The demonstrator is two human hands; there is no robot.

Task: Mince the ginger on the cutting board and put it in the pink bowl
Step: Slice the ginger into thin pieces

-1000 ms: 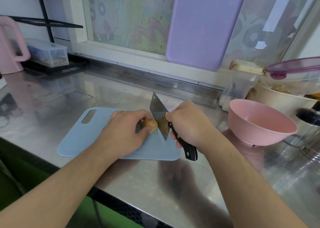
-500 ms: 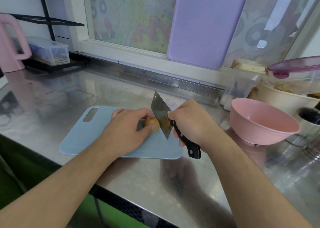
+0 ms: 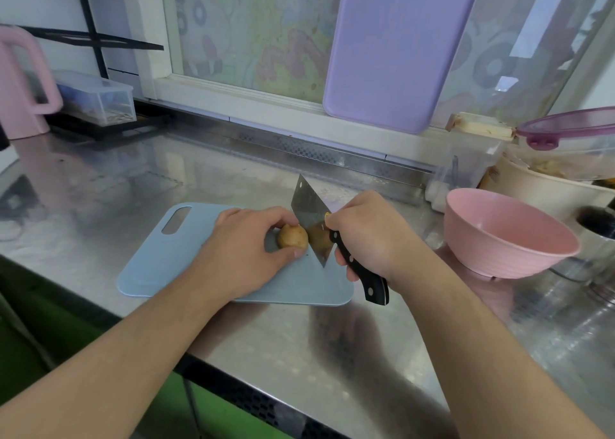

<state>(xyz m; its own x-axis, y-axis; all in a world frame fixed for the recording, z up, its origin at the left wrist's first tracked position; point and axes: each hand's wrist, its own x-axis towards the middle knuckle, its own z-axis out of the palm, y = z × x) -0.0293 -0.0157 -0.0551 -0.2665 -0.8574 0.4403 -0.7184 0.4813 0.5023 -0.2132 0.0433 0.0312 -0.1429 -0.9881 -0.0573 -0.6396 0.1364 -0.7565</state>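
I see a steel bench (image 3: 233,179) carrying the blue cutting board (image 3: 159,259), with the pink bowl (image 3: 506,239) to its right and a pink jug (image 3: 23,85) far left.

Very little has been altered across the second. The steel cleaver with the black riveted handle (image 3: 311,220), held in the right hand (image 3: 367,235), has been kept against the right side of the knobbly tan piece of ginger (image 3: 293,237), with its blade tilted and its lower corner down on the pale blue plastic cutting board (image 3: 159,265). The ginger appears slightly more exposed beyond the thumb of the left hand (image 3: 246,249). The view has been shifted slightly.
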